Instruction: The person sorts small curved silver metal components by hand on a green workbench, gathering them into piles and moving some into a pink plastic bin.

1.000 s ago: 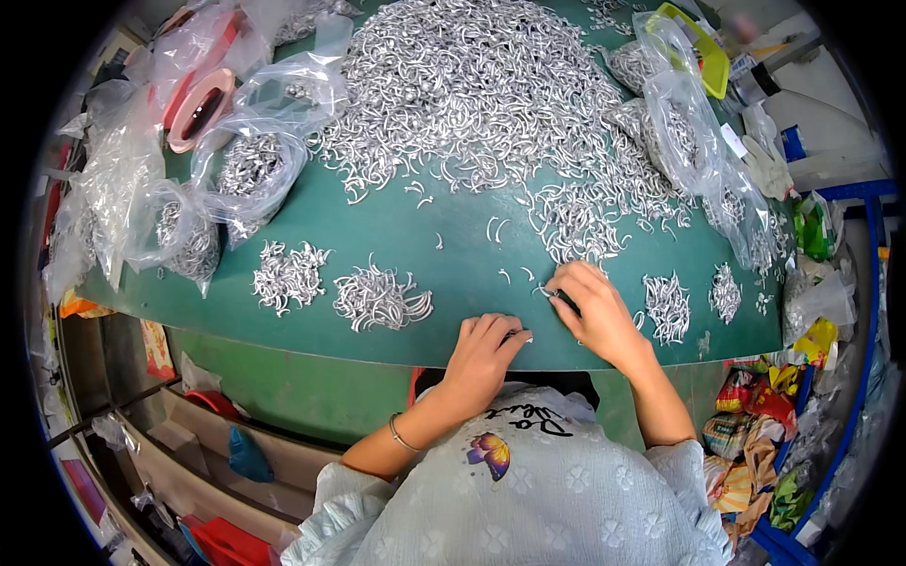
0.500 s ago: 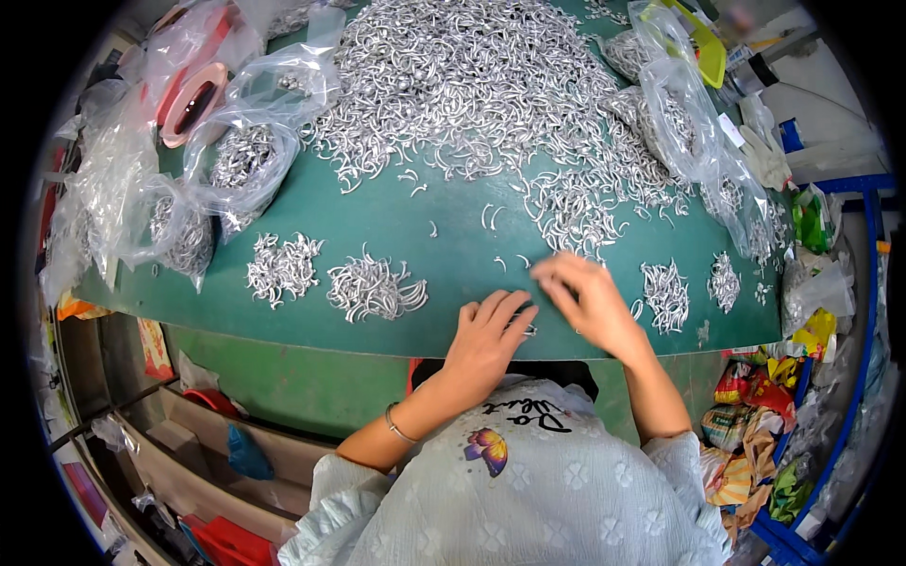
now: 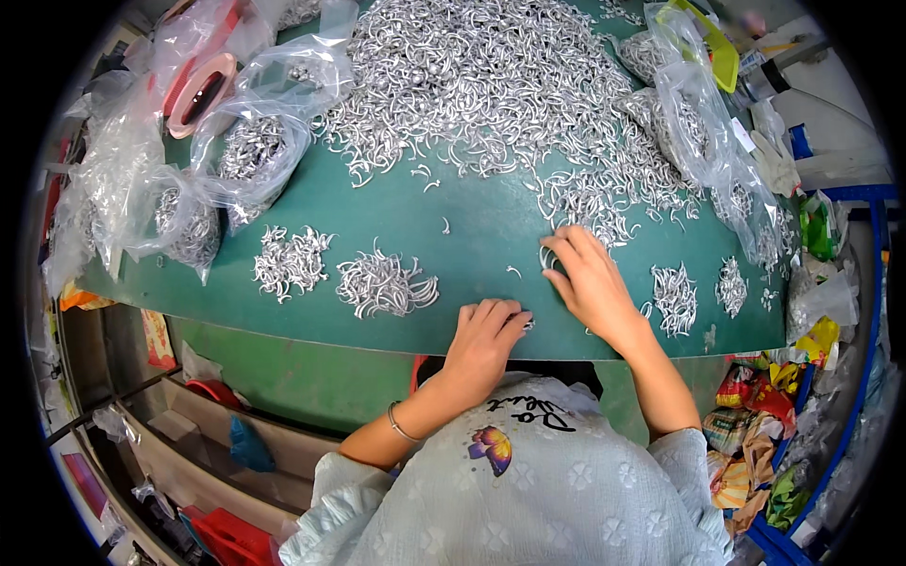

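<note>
Black lettering [image 3: 534,416] near left hand [image 3: 485,341]

- Shirt [image 3: 557,500]: pale blue-grey, crinkled cloth.
- Clovers [image 3: 580,474]: small, four-leaved, tone on tone, scattered over it.
- Lettering [image 3: 533,415]: black, script-like.
- Butterfly [image 3: 492,450]: printed, purple, orange and yellow.
- Left sleeve [image 3: 344,514]: short, ruffled.
- Right sleeve [image 3: 687,462]: short, same cloth.
- Bangle [image 3: 401,424]: thin, silvery, on the left wrist.
- Left hand [image 3: 484,340], right hand [image 3: 593,283]: bare.
</note>
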### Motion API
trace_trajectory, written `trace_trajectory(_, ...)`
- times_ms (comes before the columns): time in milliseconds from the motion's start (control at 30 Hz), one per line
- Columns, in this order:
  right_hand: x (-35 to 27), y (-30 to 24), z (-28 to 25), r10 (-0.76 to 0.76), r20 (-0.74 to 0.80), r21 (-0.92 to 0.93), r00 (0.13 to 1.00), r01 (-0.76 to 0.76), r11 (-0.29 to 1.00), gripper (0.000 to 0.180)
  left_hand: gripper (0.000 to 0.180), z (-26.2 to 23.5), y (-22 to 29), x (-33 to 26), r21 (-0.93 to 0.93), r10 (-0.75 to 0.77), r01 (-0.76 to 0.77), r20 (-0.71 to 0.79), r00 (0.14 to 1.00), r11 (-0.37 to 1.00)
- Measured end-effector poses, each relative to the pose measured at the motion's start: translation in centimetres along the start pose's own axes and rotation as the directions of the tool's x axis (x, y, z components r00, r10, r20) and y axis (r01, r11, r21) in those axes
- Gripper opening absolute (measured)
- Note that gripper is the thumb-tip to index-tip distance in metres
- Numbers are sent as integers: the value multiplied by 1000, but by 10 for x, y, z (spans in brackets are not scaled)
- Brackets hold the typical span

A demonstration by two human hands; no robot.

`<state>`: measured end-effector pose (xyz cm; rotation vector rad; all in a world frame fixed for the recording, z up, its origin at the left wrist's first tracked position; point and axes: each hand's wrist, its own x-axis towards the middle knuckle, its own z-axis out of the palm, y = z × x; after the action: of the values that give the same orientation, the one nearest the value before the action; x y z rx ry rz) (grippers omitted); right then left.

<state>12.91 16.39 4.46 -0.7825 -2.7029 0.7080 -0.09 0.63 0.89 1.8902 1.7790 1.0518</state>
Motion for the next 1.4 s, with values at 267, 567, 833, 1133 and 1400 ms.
trace_trajectory(267,-23,-20,-4,-108,134,-29,985,113,993,34,37,3,-1,0,-9,-1,1,0,1000,1000)
trace_trajectory(567,-28,-15,1,-3,18,120,1000,1,993,28,59,-6,6,3,-53,-125,122,-72,989,991)
trace_trajectory(833,-27,2,-6,94,-208,28,974,-91,996,25,58,-9,10,8,139,107,-126,134,985,982)
trace_trajectory(1133,-38,-9,-3,-15,-97,72,995,22,997,21,47,-14,6,-5,-8,-99,99,-38,994,995)
trace_trajectory(1400,-45,-20,7,1,33,60,999,-3,998,17,41,-7,4,-3,-58,-119,118,-13,993,991)
